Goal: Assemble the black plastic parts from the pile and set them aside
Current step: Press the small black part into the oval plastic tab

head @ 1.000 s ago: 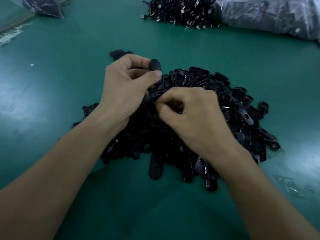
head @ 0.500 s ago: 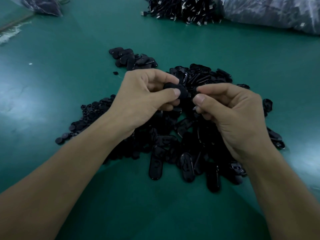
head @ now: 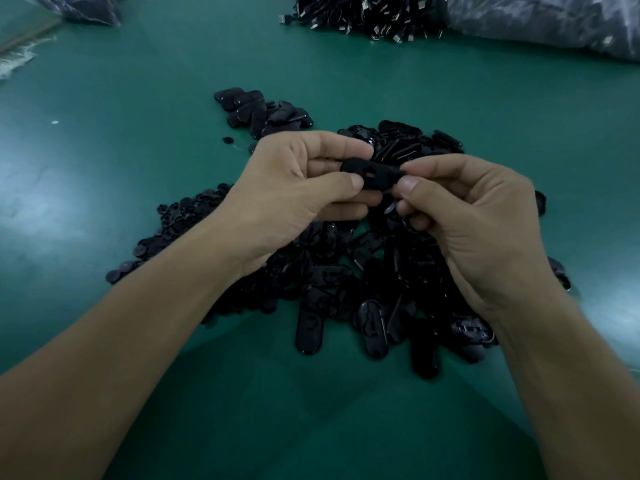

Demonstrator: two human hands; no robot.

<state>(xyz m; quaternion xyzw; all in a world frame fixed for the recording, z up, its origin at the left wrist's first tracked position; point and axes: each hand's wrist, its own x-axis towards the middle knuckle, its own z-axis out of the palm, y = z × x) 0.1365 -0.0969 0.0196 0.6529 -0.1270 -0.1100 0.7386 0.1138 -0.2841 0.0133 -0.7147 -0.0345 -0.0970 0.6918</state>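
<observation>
A black oblong plastic part (head: 372,173) with a small slot in its middle is held level above the big pile of black parts (head: 363,271). My left hand (head: 298,188) pinches its left end between thumb and fingers. My right hand (head: 471,216) pinches its right end with thumb and forefinger. A smaller group of black oblong parts (head: 263,112) lies apart at the far left of the pile. Small round black pieces (head: 173,230) are heaped to the left, partly hidden by my left forearm.
The green table (head: 138,81) stretches all around the pile. A heap of black cables with metal plugs (head: 360,15) lies at the far edge, beside a clear plastic bag (head: 554,22) at the far right. Another bag (head: 83,8) sits at the far left.
Both hands have lifted off the pile and come together. The part that my left hand held upright now lies level between both hands, with my right hand pinching its other end.
</observation>
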